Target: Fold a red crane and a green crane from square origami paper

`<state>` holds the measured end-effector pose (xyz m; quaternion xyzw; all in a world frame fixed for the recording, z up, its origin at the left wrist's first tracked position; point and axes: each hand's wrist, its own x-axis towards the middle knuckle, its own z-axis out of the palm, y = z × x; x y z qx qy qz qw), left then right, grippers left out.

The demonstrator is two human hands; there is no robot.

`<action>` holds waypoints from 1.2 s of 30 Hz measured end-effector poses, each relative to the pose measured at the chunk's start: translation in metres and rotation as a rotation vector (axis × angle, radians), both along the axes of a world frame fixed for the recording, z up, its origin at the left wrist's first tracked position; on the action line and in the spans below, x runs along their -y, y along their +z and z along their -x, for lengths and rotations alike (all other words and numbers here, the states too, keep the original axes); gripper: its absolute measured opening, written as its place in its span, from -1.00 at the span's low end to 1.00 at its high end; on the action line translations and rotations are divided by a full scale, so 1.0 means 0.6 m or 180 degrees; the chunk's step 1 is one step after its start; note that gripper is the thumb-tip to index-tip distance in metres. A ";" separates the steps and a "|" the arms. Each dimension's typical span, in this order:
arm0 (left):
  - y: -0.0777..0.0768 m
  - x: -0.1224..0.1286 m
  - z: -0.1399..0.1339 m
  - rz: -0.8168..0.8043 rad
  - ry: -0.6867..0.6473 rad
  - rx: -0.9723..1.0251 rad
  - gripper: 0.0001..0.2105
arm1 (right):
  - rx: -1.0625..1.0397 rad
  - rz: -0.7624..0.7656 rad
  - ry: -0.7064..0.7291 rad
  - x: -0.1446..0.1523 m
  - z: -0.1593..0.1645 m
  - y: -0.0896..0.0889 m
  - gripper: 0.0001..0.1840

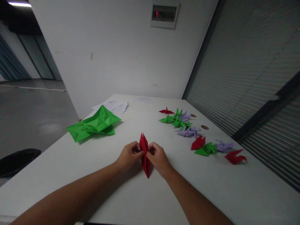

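A narrow, diamond-shaped piece of folded red paper (145,154) stands on edge on the white table (131,200), pointing away from me. My left hand (128,156) pinches its left side near the middle, and my right hand (158,157) pinches its right side. Fingertips of both hands meet at the paper's centre fold. The lower tip of the paper touches the table between my wrists.
A large crumpled green folded sheet (95,125) lies to the left, with white papers (114,106) behind it. Several finished red, green and purple paper cranes (187,128) lie to the right. A dark object (16,159) sits on the floor at left.
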<state>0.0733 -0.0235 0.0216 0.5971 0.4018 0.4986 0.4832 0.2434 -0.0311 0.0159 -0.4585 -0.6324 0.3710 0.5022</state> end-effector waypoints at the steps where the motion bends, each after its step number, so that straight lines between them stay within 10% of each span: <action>1: 0.000 0.000 -0.001 0.0063 -0.0031 0.0058 -0.77 | 0.0037 -0.0014 -0.0014 0.000 0.000 0.000 -0.87; 19: 0.011 0.009 -0.003 0.0528 -0.0517 0.0467 -0.75 | 0.0421 -0.0241 -0.0079 0.010 0.001 0.008 -0.84; 36: 0.006 0.001 -0.002 0.0647 -0.0230 0.1021 -0.67 | -0.0682 0.0238 0.0170 -0.011 -0.001 -0.019 -0.80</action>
